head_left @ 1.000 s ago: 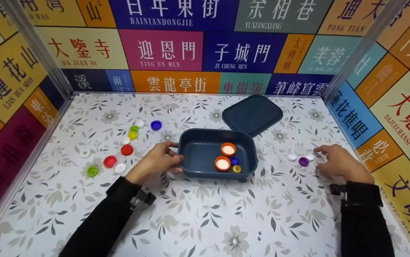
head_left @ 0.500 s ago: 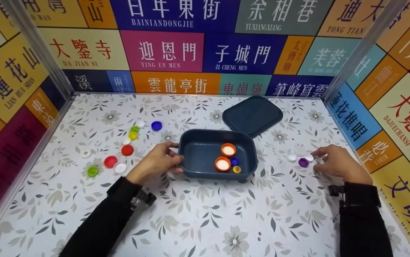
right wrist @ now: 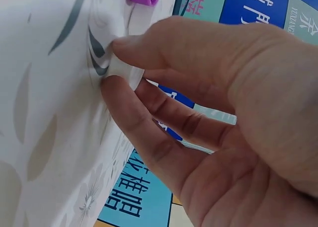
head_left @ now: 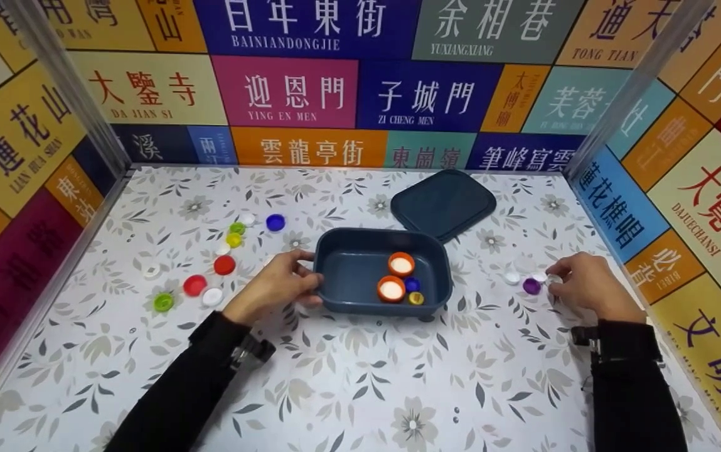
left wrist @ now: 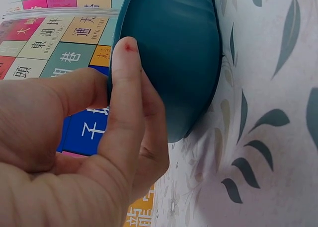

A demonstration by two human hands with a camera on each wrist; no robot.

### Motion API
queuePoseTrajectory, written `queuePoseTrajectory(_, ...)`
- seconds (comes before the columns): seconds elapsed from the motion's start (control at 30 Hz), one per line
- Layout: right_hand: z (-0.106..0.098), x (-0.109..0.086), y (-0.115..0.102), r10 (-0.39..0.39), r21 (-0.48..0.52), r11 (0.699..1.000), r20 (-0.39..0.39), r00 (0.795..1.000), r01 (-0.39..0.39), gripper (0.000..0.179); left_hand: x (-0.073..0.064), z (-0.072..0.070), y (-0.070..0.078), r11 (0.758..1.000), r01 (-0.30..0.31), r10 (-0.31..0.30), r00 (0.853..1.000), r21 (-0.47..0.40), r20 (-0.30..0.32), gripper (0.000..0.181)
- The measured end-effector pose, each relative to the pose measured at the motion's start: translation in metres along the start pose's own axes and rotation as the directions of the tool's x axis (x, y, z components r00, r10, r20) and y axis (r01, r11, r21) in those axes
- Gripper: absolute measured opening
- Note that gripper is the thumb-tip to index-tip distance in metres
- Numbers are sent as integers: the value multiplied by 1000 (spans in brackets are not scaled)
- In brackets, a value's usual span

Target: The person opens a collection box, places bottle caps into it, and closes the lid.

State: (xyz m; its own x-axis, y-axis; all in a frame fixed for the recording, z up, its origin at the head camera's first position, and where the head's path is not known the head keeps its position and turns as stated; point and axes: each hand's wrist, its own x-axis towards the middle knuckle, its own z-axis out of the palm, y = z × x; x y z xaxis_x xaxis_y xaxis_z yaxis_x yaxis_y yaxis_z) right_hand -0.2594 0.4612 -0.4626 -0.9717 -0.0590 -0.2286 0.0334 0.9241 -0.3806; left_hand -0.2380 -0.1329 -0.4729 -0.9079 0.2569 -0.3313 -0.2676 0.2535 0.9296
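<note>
My left hand [head_left: 280,282] grips the left end of a dark blue-grey plastic box [head_left: 351,270], thumb and fingers at its rim. Inside the box, toward the right, lie two orange bottle caps with white insides, a small blue cap [head_left: 412,284] and a gold cap [head_left: 416,299]. At the right, my right hand [head_left: 595,285] pinches a clear whitish cap [right wrist: 124,70] between thumb and fingertips, low over the table. Beside those fingertips lie a purple cap [head_left: 531,286] and white caps, one white cap [head_left: 511,278] to the left.
Behind the box lies its dark lid [head_left: 445,204], close to the box's back edge. Several loose caps, among them a red cap [head_left: 224,265], a green cap [head_left: 163,302] and a blue cap [head_left: 275,222], are scattered left of the box. Printed walls [head_left: 294,91] enclose the flowered tabletop [head_left: 347,383].
My right hand has shifted slightly left, and its thumb and fingers have closed in on the clear cap. The left hand and the box have stayed put.
</note>
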Motion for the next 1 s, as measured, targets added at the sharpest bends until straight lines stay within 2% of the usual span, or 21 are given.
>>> queuePoseTrajectory(0.13,1,0,0,-1,2,1000,-10,1000,1,44,0,0,0,1000,10,-10,1000,25,-1,64)
queuePoseTrajectory(0.3,0,0,-3,-59,-13,998,-98,993,58,44,0,0,3,999,7,-7,1000,44,-3,65)
queuePoseTrajectory(0.5,-2,-1,-17,-152,-29,988,-210,966,150,41,0,0,2,999,16,-16,1000,41,-7,66)
queuePoseTrajectory(0.7,-4,-3,-36,-180,2,983,-238,955,185,41,1,1,1,1000,5,-4,1000,30,-10,65)
queuePoseTrajectory(0.9,-1,-8,-62,-247,20,964,-296,923,264,35,-1,2,0,1000,-12,12,1000,-24,1,63)
queuePoseTrajectory(1.0,0,-8,-76,-278,15,955,-314,908,297,34,-1,1,0,1000,-5,5,1000,-5,-4,62)
